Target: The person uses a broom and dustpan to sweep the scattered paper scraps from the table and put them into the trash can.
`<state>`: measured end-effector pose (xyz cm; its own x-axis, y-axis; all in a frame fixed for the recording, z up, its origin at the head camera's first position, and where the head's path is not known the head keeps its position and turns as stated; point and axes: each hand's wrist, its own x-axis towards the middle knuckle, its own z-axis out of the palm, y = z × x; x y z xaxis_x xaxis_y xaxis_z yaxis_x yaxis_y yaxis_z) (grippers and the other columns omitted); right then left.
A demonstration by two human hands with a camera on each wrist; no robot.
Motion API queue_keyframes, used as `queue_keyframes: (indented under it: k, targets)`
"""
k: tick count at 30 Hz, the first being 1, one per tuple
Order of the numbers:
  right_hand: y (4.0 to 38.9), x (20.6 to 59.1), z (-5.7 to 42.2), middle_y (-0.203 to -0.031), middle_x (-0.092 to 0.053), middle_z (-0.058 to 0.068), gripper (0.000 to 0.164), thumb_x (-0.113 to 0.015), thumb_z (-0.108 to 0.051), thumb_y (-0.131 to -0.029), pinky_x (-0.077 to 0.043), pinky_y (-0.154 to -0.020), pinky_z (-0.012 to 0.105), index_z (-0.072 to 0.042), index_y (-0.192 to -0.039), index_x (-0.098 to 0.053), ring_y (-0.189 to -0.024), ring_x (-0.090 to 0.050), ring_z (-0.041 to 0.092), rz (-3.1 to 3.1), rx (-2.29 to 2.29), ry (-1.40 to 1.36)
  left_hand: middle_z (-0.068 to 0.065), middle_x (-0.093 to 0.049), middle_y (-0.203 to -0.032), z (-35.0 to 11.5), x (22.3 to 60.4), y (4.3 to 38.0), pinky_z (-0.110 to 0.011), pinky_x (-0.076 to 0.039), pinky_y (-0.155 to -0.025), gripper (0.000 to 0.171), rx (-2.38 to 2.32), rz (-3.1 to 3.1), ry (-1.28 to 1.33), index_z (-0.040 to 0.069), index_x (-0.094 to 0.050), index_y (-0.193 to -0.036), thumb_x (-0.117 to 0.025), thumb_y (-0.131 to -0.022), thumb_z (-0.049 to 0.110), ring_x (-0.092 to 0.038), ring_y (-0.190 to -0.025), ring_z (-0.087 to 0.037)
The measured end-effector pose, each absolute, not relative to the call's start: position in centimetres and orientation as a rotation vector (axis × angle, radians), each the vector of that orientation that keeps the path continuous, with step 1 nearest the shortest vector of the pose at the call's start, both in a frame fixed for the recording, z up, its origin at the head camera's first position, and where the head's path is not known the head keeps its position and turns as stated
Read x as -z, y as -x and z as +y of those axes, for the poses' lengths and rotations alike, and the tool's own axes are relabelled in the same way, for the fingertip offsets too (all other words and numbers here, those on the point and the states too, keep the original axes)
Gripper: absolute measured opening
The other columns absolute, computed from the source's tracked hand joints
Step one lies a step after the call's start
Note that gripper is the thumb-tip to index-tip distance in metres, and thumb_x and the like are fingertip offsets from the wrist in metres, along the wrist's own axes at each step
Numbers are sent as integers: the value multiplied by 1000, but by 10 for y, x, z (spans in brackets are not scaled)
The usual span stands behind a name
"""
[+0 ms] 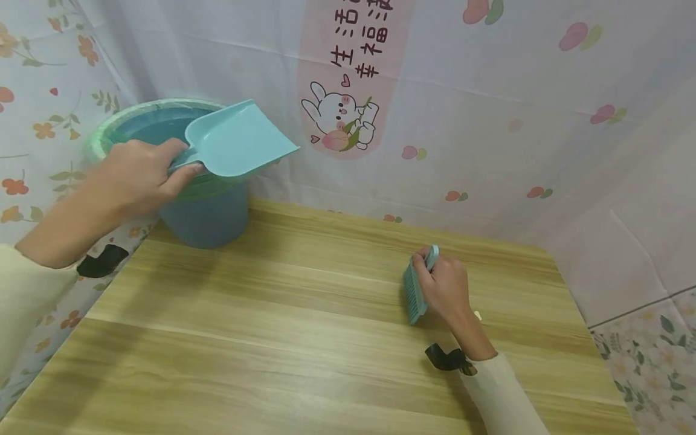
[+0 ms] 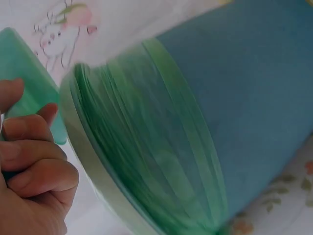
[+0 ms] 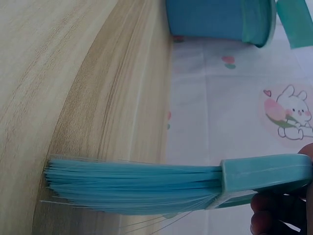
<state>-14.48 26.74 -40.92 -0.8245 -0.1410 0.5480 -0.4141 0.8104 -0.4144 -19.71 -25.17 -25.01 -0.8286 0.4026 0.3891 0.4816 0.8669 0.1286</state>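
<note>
My left hand (image 1: 144, 172) grips the short handle of a light-blue dustpan (image 1: 244, 139), its flat pan pointing right above the rim of a blue bucket (image 1: 209, 217). A green plastic bag (image 2: 142, 127) lines the bucket and folds down over its outside. Over the right half of the table, my right hand (image 1: 447, 287) holds a small blue-green hand brush (image 1: 414, 296) by its handle. In the right wrist view the bristles (image 3: 132, 186) reach down to the wood; whether their tips touch it I cannot tell. A small pale scrap (image 1: 478, 315) lies just behind my right wrist.
The wood-grain table (image 1: 261, 338) spreads beneath both arms, and the bucket stands at its back left corner. A white curtain (image 1: 478, 121) with a rabbit print hangs along the back edge. Flowered cloth (image 1: 38, 121) hangs on the left.
</note>
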Motion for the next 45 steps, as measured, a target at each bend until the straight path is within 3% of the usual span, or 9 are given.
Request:
queue_keyframes:
  k: [4, 8, 12, 14, 19, 21, 30, 37, 45]
  targets:
    - [145, 410, 268, -59, -53, -2, 28, -56, -13, -107, -36, -49, 33, -2, -89, -75, -49, -39, 12, -2486, -723, -403, -6, -48, -66, -236, 256, 195, -50, -43, -58, 25, 331, -2608, 788, -2, -57, -103, -68, -104, 21, -52, -59, -31]
    - [145, 410, 267, -59, -54, -2, 28, -56, -13, -107, -35, -48, 32, -3, -89, -76, -48, -38, 11, -2478, -721, -403, -3, -47, -66, -223, 264, 194, -50, -46, -55, 24, 339, -2543, 930, -1, -57, -105, -71, -103, 19, -51, -56, -26]
    - [145, 409, 267, -59, -52, -3, 28, -57, -12, -107, -33, -48, 31, -3, -90, -76, -48, -36, 9, -2469, -723, -405, -2, -50, -66, -210, 278, 195, -51, -49, -55, 42, 333, -2446, 1074, -2, -57, -108, -54, -116, 40, -51, -56, -22]
    - [145, 409, 267, -59, -51, -4, 28, -57, -13, -107, -33, -48, 32, -2, -89, -76, -48, -35, 10, -2468, -727, -405, -2, -51, -66, -202, 285, 195, -50, -50, -54, 47, 336, -2423, 1120, -2, -58, -110, -51, -117, 43, -50, -56, -20]
    - [146, 409, 266, -58, -50, -4, 28, -58, -13, -107, -33, -47, 32, -2, -89, -75, -47, -36, 10, -2468, -729, -404, 1, -50, -68, -180, 298, 187, -43, -48, -54, 28, 368, -2531, 1169, -2, -60, -115, -70, -107, 23, -49, -57, -17]
    - [146, 409, 266, -58, -51, -4, 28, -58, -14, -106, -34, -48, 32, -2, -89, -76, -48, -38, 11, -2466, -725, -403, 2, -49, -70, -171, 303, 185, -40, -46, -54, 27, 383, -2576, 1205, -1, -59, -117, -71, -106, 20, -48, -57, -17]
    - [145, 409, 265, -62, -59, 1, 28, -58, -14, -106, -36, -49, 33, -2, -88, -76, -49, -40, 12, -2468, -721, -397, 3, -50, -75, -142, 335, 189, -34, -45, -53, 25, 404, -2548, 1426, 2, -59, -118, -71, -107, 20, -47, -58, -15]
    - [144, 410, 265, -64, -64, 3, 27, -59, -14, -106, -39, -51, 34, -3, -88, -76, -51, -45, 14, -2471, -720, -387, -2, -65, -84, -122, 357, 191, -36, -47, -53, 28, 401, -2435, 1549, 1, -59, -117, -73, -104, 22, -57, -62, -19]
    - [144, 412, 266, -67, -68, 5, 27, -60, -15, -104, -43, -53, 37, -3, -86, -76, -54, -52, 18, -2454, -718, -388, 5, -47, -74, -105, 383, 190, -32, -37, -50, 28, 325, -2377, 1627, 7, -54, -101, -74, -103, 27, -43, -55, -14]
